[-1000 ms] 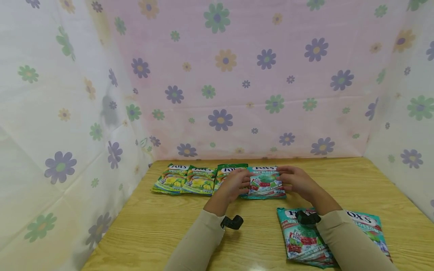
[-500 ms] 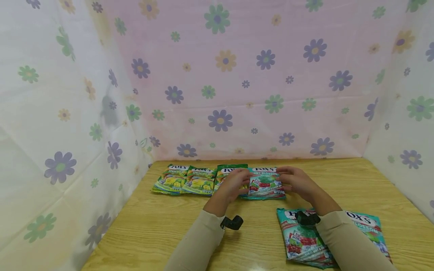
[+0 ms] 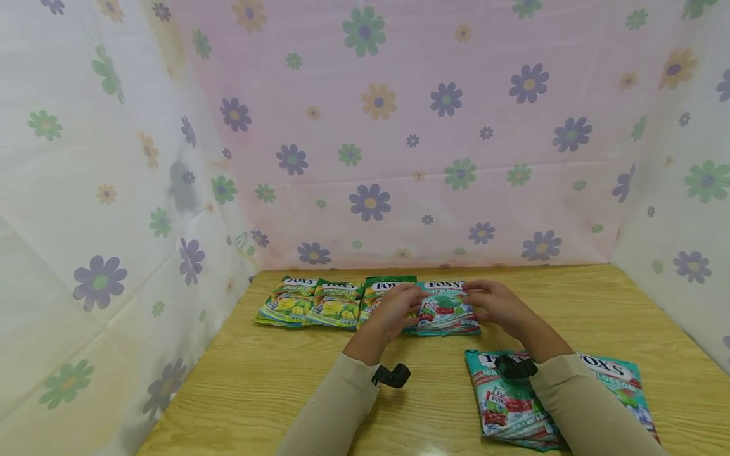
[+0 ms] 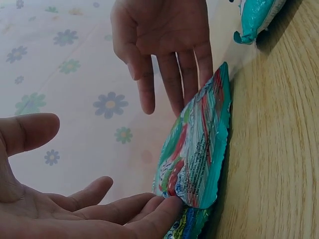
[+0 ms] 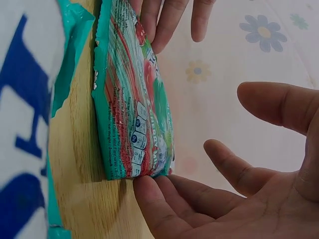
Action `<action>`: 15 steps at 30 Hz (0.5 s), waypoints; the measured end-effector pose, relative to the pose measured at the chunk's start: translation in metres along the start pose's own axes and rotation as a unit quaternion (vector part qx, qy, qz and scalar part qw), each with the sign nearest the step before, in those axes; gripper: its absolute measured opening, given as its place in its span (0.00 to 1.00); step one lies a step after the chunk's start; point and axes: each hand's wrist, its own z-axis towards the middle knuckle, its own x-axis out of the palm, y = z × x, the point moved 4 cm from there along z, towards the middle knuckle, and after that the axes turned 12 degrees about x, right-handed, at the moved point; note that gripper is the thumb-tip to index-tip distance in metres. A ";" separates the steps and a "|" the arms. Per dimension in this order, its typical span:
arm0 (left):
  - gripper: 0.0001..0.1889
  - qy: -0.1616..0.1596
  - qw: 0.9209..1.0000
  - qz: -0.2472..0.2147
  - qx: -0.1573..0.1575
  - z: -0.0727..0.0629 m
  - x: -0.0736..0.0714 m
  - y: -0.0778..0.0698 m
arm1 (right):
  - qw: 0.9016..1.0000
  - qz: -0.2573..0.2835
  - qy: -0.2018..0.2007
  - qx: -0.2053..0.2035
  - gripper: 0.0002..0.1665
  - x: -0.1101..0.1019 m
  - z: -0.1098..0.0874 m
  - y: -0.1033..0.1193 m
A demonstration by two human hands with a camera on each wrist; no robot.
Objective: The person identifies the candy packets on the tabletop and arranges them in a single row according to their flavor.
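A teal Fox's Mint Blossom candy bag (image 3: 447,309) lies flat at the right end of a row on the wooden table. My left hand (image 3: 392,310) touches its left edge with extended fingers, thumb held apart in the left wrist view. On the opposite side, my right hand (image 3: 500,308) touches the right edge with its fingertips, palm facing inward; the thumb stands clear of the bag (image 5: 132,99) in the right wrist view. Neither hand curls round it. Green-yellow Spring Tea candy bags (image 3: 336,304) continue the row leftward, the nearest partly hidden behind my left hand.
More Mint Blossom bags (image 3: 510,405) lie at the front right, partly covered by my right forearm. The table (image 3: 239,392) ends at a flowered cloth backdrop (image 3: 399,158), with cloth walls at left and right.
The Mint Blossom bag has shifted very slightly left between my hands. Both hands stay almost where they were, and the other bags have not moved.
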 end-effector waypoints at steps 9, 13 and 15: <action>0.31 0.000 1.000 0.006 -0.009 0.001 0.001 0.001 | 1.000 -0.008 0.014 -0.002 0.37 -0.001 0.003 -0.003; 0.32 -0.001 1.000 0.003 -0.009 0.002 0.001 0.002 | 1.000 -0.007 0.019 -0.004 0.37 -0.001 0.004 -0.004; 0.32 0.000 1.000 0.002 -0.010 0.002 0.001 0.002 | 1.000 -0.004 0.023 -0.005 0.37 -0.002 0.004 -0.004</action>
